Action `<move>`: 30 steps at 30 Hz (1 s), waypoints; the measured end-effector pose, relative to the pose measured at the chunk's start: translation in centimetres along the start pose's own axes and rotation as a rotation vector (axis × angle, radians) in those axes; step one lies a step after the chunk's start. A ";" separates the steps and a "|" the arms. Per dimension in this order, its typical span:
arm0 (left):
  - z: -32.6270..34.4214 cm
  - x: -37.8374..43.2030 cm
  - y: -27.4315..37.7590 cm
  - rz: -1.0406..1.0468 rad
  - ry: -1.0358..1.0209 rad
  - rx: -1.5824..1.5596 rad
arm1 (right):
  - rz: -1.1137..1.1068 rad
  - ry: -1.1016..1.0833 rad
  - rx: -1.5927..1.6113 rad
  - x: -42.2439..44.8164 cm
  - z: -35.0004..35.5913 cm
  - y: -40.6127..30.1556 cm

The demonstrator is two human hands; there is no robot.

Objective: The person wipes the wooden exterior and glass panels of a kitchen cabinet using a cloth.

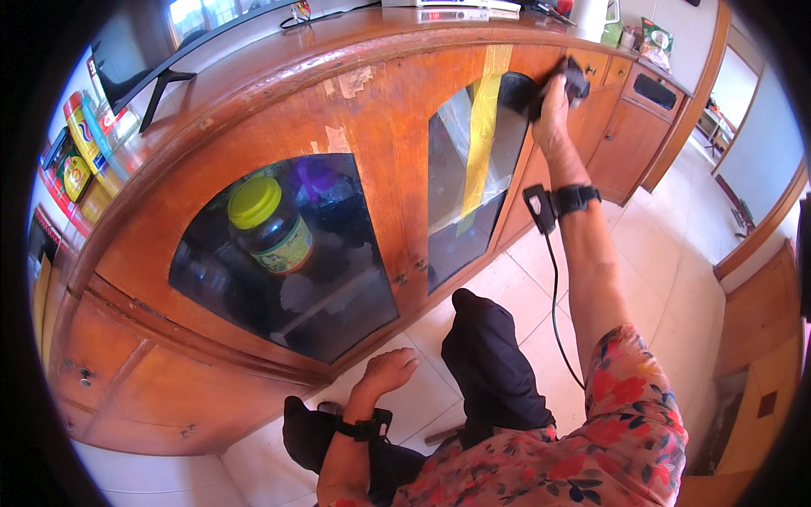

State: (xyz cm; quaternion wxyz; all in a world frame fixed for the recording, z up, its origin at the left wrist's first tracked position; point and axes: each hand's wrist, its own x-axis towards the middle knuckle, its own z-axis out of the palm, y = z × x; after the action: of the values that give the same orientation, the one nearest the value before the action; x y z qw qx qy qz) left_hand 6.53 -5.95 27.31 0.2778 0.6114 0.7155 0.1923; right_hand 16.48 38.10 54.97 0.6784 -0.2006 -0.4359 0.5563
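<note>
My right hand reaches far forward and grips a dark cloth. The cloth is bunched against the front of the wooden cabinet, by the upper right corner of a glass door panel; its edges are blurred. Yellow tape runs down that panel. Behind the left glass panel stands a large jar with a yellow-green lid. Low before the cabinet, my left hand hangs above the floor near my left knee, fingers curled, with nothing visible in it.
On the cabinet top stand a television, a white box, a white pitcher and a snack bag. Bottles and packages crowd the left end. A cable hangs from my right wrist strap. Tiled floor extends right.
</note>
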 end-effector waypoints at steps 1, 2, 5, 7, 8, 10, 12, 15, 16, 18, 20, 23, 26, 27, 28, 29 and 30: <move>0.3 -0.1 -0.1 0.036 0.029 0.006 | -0.112 -0.072 -0.073 0.5 1.2 -1.7; 0.2 -0.3 -0.7 0.027 0.038 0.005 | -0.130 -0.036 -0.078 -0.2 3.4 -2.7; 0.5 -0.2 -1.3 -0.014 -0.026 0.071 | -0.446 -0.225 -0.068 -3.1 6.7 -2.7; 0.4 -0.5 -1.5 0.024 0.042 0.051 | -0.624 -0.114 -0.401 -7.6 8.7 -2.4; -0.2 -0.7 -0.7 0.017 0.049 0.053 | -0.724 -0.164 -0.433 -10.0 9.5 -2.5; -1.0 -0.9 1.6 0.016 0.009 0.055 | -0.907 -0.200 -0.530 -13.7 10.7 -2.3; 0.6 -0.6 -0.9 0.023 0.017 0.063 | -0.998 -0.381 -0.647 -19.0 13.3 -4.3; 1.0 -0.7 -1.2 0.012 -0.005 0.077 | -1.115 -0.478 -0.639 -24.0 16.2 -4.4; 0.6 -0.6 -0.9 -0.014 -0.018 0.092 | -1.131 -0.493 -0.670 -25.0 16.7 -4.7; 1.2 -0.5 -1.5 -0.011 -0.002 0.077 | -1.153 -0.578 -0.688 -26.2 16.9 -5.0; 1.7 -0.3 -2.4 -0.020 0.017 0.067 | -1.230 -0.698 -0.722 -26.4 16.7 -4.7; 1.9 -0.5 -2.7 -0.071 -0.010 0.078 | -1.317 -0.781 -0.869 -25.0 14.8 -4.5; 0.5 -0.9 -0.8 -0.084 -0.062 0.114 | -1.182 -0.722 -0.984 -23.5 10.6 -1.5; 0.7 -1.2 -1.1 -0.099 -0.063 0.103 | -1.072 -0.741 -0.993 -23.8 9.3 -0.3; 0.7 -1.5 -1.3 -0.112 -0.063 0.100 | -1.031 -0.743 -1.020 -24.4 8.3 0.8; 0.7 -1.7 -1.5 -0.123 -0.064 0.096 | -0.990 -0.744 -1.049 -25.4 7.1 1.9; 0.6 -2.1 -1.7 -0.133 -0.070 0.094 | -0.955 -0.764 -1.076 -26.8 5.8 3.0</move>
State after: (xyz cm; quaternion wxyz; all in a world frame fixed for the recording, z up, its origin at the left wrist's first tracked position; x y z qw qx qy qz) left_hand 5.82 -8.32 26.14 0.2858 0.5811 0.7528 0.1182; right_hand 9.94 12.80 45.95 0.4576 -0.0878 -0.8835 -0.0485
